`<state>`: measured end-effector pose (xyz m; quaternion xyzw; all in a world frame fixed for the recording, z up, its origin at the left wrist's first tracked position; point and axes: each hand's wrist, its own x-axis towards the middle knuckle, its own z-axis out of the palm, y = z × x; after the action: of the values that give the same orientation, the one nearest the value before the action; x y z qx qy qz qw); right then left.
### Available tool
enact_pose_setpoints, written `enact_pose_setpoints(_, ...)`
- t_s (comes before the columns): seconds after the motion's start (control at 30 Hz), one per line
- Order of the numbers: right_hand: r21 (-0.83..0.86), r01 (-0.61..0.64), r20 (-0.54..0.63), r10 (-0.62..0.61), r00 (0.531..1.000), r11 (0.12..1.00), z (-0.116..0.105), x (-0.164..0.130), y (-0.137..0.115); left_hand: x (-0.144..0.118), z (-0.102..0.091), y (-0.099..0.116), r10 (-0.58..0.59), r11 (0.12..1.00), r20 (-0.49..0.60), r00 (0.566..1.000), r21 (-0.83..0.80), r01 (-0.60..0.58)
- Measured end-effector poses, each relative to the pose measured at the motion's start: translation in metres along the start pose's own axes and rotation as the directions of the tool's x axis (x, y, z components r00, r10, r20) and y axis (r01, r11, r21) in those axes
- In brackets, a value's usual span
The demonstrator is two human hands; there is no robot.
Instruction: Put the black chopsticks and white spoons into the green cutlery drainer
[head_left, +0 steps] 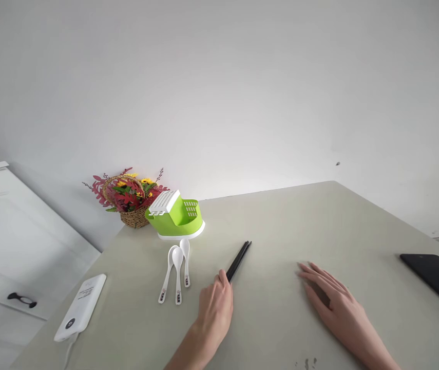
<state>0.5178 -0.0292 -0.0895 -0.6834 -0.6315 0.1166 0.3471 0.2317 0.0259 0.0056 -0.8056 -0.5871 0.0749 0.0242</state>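
My left hand (216,307) is closed around the near end of a bundle of black chopsticks (238,260), whose tips point away from me over the table. How many sticks there are I cannot tell. My right hand (332,300) rests palm down on the table, fingers stretched out and nothing in it. Left of the chopsticks lie three white spoons (178,259), bowls pointing away, handles toward me with dark markings. Just behind the spoons stands a green and white utensil holder (173,222) with a slotted white top on its left part.
A wicker basket of artificial flowers (134,218) stands behind the holder, by the wall. A white power bank (81,307) with a cable lies at the left edge, a black phone (435,277) at the right. A white cabinet (22,246) adjoins the table (273,221) on the left.
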Motion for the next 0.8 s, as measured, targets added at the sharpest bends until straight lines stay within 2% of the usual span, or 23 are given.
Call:
enact_pose_setpoints(0.4, -0.004, 0.005, -0.003, -0.005, 1.0, 1.0, -0.003, -0.001, -0.002, -0.015, -0.004, 0.02, 0.009, 0.996, -0.061, 0.998, 0.093, -0.003)
enact_pose_setpoints(0.67, -0.025, 0.016, -0.008, -0.016, 1.0, 1.0, -0.003, 0.0, -0.002, -0.029, 0.014, 0.004, 0.065, 0.993, -0.227, 0.972, 0.107, -0.042)
enact_pose_setpoints(0.8, -0.021, 0.006, 0.011, -0.006, 1.0, 1.0, -0.003, 0.0, -0.001, -0.035, 0.022, -0.011, 0.133, 0.99, -0.358, 0.924, 0.082, -0.111)
